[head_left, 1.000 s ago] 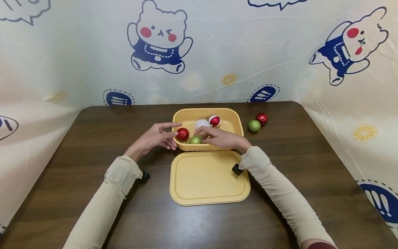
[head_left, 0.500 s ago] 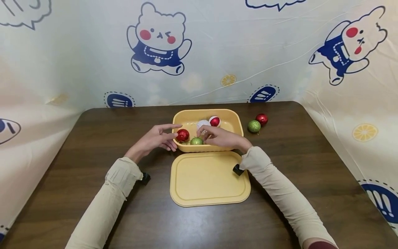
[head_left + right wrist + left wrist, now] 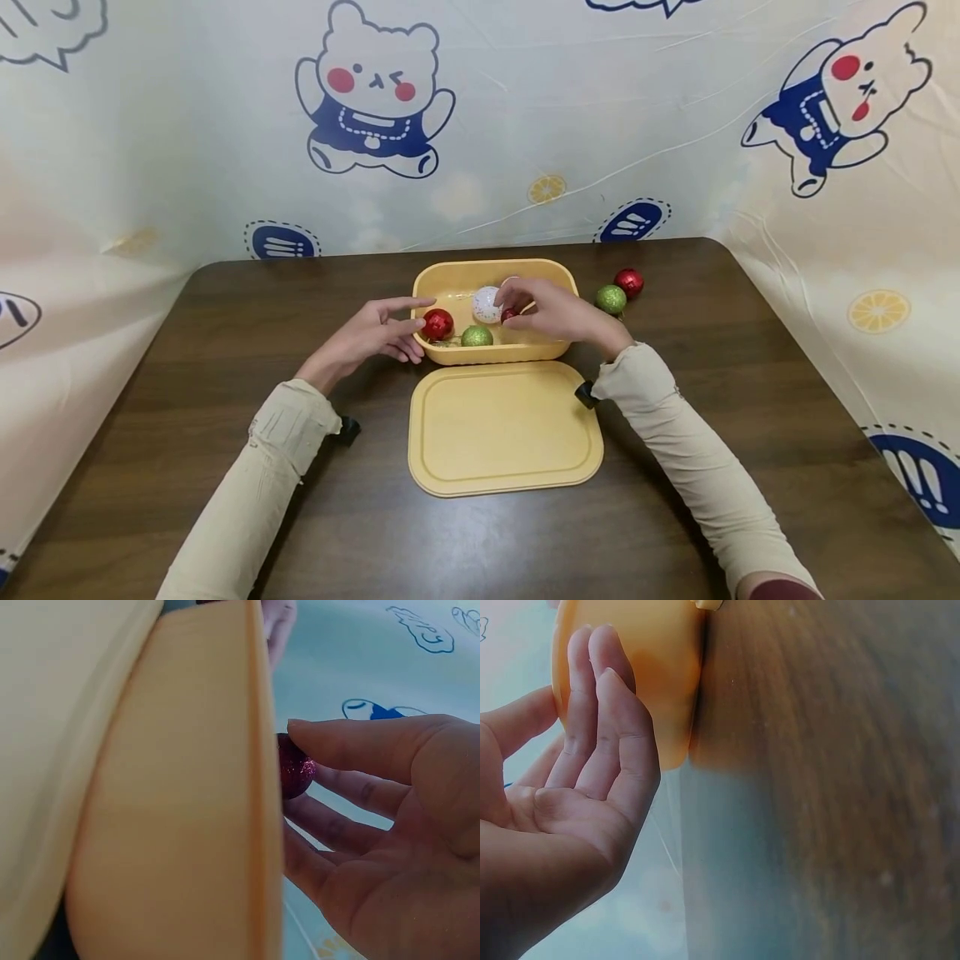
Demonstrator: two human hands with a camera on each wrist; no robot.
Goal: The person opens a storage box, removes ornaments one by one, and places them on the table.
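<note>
My right hand reaches into a yellow box and pinches a small dark red glitter ball between thumb and fingers. To its left in the box lie a speckled white ball, a green glitter ball and a shiny red ball. Only a white sliver of a further ball shows behind the right hand. My left hand rests at the box's left end, fingers extended against the outer wall, thumb and index finger at the rim near the shiny red ball.
The flat yellow lid lies directly in front of the box on the dark wooden table. Right of the box stand another green ball and another red ball, touching or nearly so. A printed curtain closes off the back and sides.
My right hand has shifted right, away from the green ball, and now covers most of the red-and-white ball. The dark red ball has come into sight between its fingers. The left hand stays put.
</note>
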